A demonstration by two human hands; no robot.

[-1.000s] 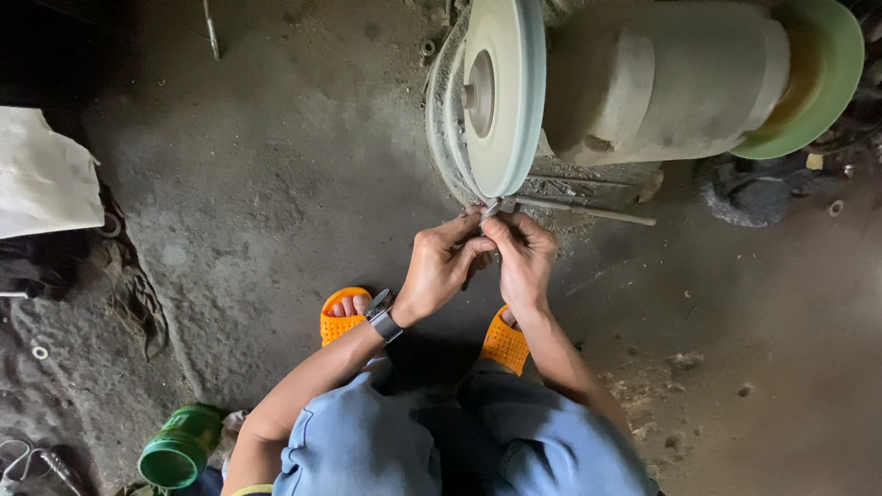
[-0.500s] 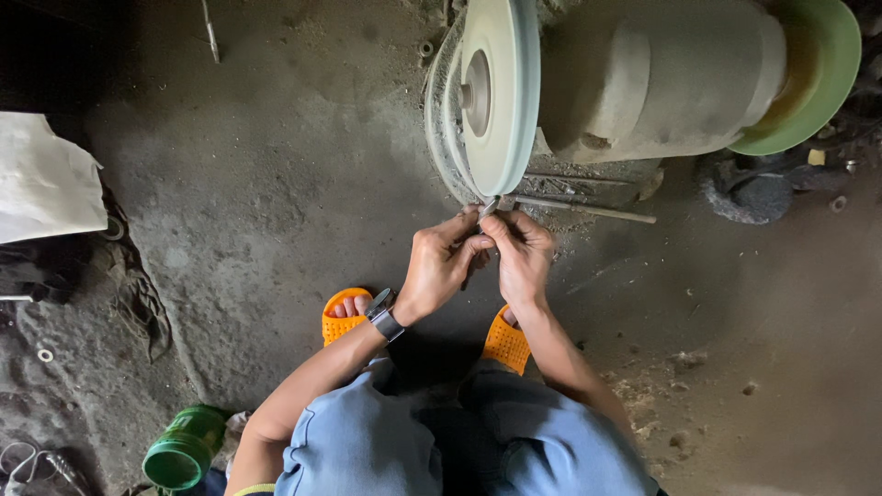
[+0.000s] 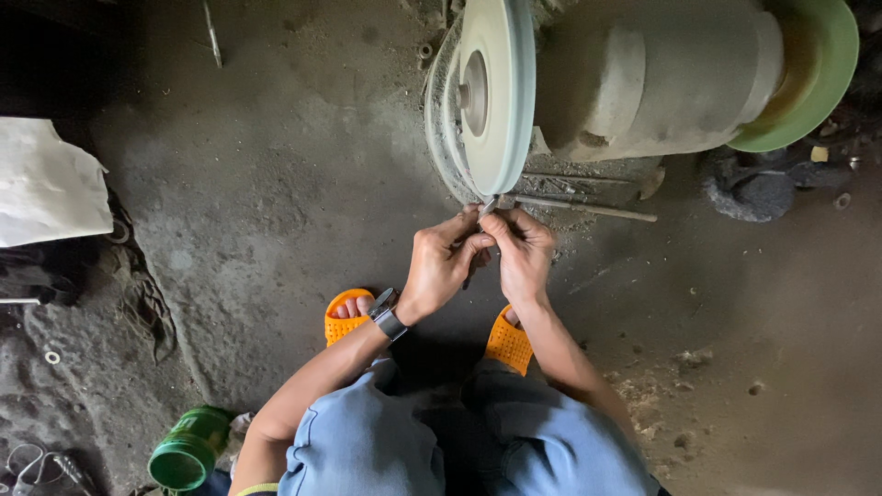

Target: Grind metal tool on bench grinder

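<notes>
left hand, right hand, both pinching small metal piece against grinding wheel

A crumpled white bag lies on the floor at far left.

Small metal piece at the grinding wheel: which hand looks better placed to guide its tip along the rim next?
Probably the right hand: its fingertips pinch the small metal piece nearest the grinding wheel. The left hand grips from behind and slightly lower, seemingly steadying it.
</notes>
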